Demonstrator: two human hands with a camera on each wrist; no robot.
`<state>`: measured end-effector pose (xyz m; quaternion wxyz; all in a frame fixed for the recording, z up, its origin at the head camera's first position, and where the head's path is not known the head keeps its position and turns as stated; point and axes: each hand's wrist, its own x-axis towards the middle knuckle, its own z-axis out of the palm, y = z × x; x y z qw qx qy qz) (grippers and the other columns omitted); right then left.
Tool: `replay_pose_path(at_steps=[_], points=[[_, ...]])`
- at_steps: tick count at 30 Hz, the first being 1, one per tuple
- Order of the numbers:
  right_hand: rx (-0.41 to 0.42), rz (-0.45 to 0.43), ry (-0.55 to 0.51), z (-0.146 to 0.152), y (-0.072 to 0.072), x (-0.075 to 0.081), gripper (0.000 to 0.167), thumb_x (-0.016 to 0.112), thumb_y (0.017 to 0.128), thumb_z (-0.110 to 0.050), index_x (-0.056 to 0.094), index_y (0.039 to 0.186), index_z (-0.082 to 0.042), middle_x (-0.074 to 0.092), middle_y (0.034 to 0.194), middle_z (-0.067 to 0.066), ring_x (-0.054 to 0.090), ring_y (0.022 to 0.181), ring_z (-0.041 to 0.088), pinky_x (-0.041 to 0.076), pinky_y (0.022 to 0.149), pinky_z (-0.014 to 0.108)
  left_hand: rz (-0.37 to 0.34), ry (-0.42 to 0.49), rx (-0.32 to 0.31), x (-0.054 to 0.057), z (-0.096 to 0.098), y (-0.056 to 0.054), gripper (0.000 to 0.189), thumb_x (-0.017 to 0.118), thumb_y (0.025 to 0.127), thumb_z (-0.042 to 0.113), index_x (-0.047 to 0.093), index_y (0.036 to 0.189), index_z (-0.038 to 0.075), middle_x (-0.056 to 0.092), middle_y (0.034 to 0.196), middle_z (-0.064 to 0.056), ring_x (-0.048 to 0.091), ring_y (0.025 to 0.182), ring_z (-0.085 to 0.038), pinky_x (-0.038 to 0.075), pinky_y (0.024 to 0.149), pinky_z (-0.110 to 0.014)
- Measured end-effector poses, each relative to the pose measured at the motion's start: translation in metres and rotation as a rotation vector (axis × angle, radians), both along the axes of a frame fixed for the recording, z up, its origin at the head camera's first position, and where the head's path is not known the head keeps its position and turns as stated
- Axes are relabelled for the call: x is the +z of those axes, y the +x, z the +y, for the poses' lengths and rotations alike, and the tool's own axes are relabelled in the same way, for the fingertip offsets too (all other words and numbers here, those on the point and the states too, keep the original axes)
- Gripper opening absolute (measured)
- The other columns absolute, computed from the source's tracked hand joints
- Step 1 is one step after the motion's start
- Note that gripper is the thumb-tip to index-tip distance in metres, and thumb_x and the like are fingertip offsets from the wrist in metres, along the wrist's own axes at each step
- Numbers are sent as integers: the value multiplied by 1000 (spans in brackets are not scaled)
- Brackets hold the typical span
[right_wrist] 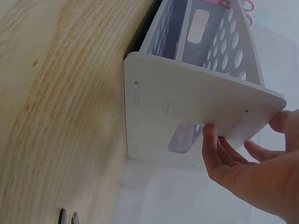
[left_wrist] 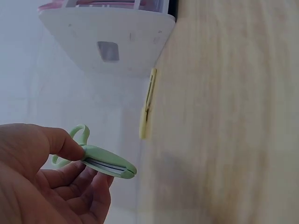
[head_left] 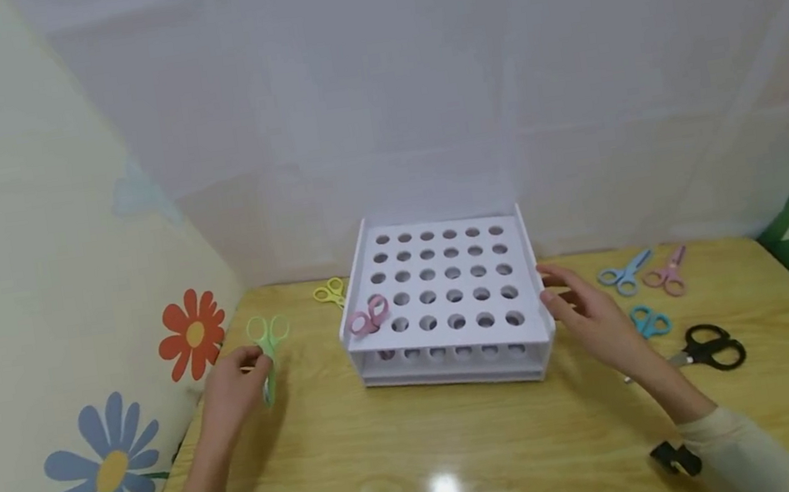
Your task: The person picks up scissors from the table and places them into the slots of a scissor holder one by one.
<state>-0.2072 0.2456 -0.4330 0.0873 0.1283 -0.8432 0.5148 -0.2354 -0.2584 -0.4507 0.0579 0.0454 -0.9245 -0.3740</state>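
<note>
Between the thumb and fingers of my left hand [head_left: 236, 386] is a pair of light green scissors [head_left: 268, 344], held above the table left of a white rack. In the left wrist view the green scissors [left_wrist: 110, 161] show a plastic-covered blade, pointing away from the palm. My right hand [head_left: 595, 323] touches the right side panel of the white rack [head_left: 449, 343], which has rows of round holes. Fingertips of the right hand [right_wrist: 261, 172] rest along that panel near its cutout, with the thumb at its upper edge. Pink scissors [head_left: 370, 317] stand in a front-left hole, handles up.
Yellow scissors [head_left: 329, 291] lie behind, left of the rack. On the right are blue scissors [head_left: 626, 274], pink scissors [head_left: 667, 273], turquoise scissors [head_left: 651, 321] and black-handled scissors [head_left: 713, 348]. A white backdrop [head_left: 376, 114] stands behind the wooden table [head_left: 395, 464].
</note>
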Motion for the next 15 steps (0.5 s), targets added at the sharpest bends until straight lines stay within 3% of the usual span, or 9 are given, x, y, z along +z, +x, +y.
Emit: replay_pose_path(at_steps=[7, 15], points=[[-8, 8, -12, 1, -3, -3, 49, 55, 107, -25, 45, 153, -10, 58, 135, 22, 61, 116, 36, 52, 90, 31, 52, 6, -62, 19, 12, -12, 41, 53, 102, 23, 63, 130, -4, 66, 120, -20, 63, 106, -35, 54, 75, -40], [-12, 1, 1, 2, -3, -3, 50, 54, 108, -27, 44, 153, -9, 58, 135, 23, 61, 115, 37, 50, 93, 51, 106, 35, -77, 40, 32, -14, 40, 54, 101, 26, 65, 128, -1, 66, 120, -19, 64, 105, -33, 52, 75, -39]])
